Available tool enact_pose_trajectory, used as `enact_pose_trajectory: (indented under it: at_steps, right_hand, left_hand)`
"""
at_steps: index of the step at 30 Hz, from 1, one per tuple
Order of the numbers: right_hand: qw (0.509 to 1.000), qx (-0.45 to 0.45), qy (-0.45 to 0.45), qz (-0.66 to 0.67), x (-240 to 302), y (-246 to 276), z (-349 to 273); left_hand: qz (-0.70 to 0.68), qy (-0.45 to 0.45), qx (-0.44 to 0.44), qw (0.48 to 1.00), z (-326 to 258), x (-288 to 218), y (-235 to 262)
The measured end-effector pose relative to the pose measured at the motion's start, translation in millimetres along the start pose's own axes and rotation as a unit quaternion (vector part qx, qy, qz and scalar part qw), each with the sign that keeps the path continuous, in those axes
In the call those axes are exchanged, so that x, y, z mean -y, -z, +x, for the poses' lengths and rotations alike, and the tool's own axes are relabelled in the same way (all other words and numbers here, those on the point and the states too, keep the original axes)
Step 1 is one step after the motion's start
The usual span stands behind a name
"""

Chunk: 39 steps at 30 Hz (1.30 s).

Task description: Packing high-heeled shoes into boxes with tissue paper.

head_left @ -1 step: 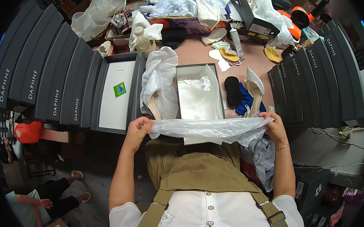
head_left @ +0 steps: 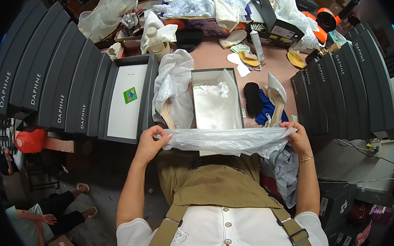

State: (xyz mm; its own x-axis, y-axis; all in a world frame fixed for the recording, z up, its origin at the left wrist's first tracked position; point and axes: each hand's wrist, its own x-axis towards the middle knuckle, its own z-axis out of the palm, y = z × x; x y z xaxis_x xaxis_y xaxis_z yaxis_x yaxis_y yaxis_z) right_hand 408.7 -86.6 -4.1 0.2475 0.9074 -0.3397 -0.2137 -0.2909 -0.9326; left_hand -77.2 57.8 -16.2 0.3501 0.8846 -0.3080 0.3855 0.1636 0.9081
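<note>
Head view: both hands hold a clear plastic bag (head_left: 225, 141) stretched flat between them, just above the near edge of the desk (head_left: 270, 58). Left hand (head_left: 149, 143) pinches the bag's left end, fingers clenched on the film. Right hand (head_left: 298, 136) grips the right end the same way, thin bracelet at the wrist. Nothing differs from the other frame, taken at the same instant: same stretch, same grip, no shift. Judgement: bag is being pulled taut or smoothed, not yet put anywhere.

Just beyond the bag, an open shoe box (head_left: 216, 99) sits at the near middle of the desk, white tissue paper (head_left: 213, 92) inside, no shoe seen in it. Left of the box, a beige heeled shoe (head_left: 168, 113) lies on white wrapping (head_left: 171, 79). Right of the box, a black pad-like thing (head_left: 252, 98) and blue cloth (head_left: 265, 109), then a silver glitter pointed shoe (head_left: 276, 92) near the right stack. A box lid (head_left: 127, 100) with a small sticker lies at the left edge. Dark boxes stacked in rows (head_left: 47, 74) on the left side, more (head_left: 341, 90) on the right. Far edge is cluttered: plastic bags, a bottle (head_left: 157, 41), orange tape roll (head_left: 327, 19). Another person sits low at the left, on the floor side, hands apart from this work.
</note>
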Motion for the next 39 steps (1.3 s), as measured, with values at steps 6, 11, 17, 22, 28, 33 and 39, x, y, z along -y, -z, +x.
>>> enact_pose_trajectory:
  at_steps: [6, 11, 17, 22, 28, 33, 39]
  right_hand:
    - [0.919, 0.027, 0.015, -0.392, -3, 43, -1]
    - [0.924, 0.124, 0.166, -0.320, 81, -70, 3]
    - [0.832, 0.409, 0.128, -0.353, 44, -206, 47]
    - [0.852, 0.343, 0.054, -0.392, 48, -202, 36]
    - [0.840, 0.293, 0.096, -0.447, 53, -202, 22]
    - [0.808, 0.295, 0.146, -0.489, 42, -152, 15]
    - [0.723, 0.120, 0.050, -0.678, 43, -28, -16]
  left_hand:
    - [-0.261, 0.041, 0.056, 0.963, -6, -11, 4]
    - [-0.199, 0.011, 0.091, 0.976, -11, -31, 13]
    - [-0.173, -0.077, 0.157, 0.969, -15, -70, 26]
    - [-0.219, -0.097, 0.019, 0.971, -7, -40, 48]
    - [-0.312, -0.073, -0.050, 0.946, -11, -30, 11]
    - [-0.371, -0.029, -0.099, 0.923, 8, -17, 23]
    - [-0.322, -0.066, -0.100, 0.939, 24, -10, 4]
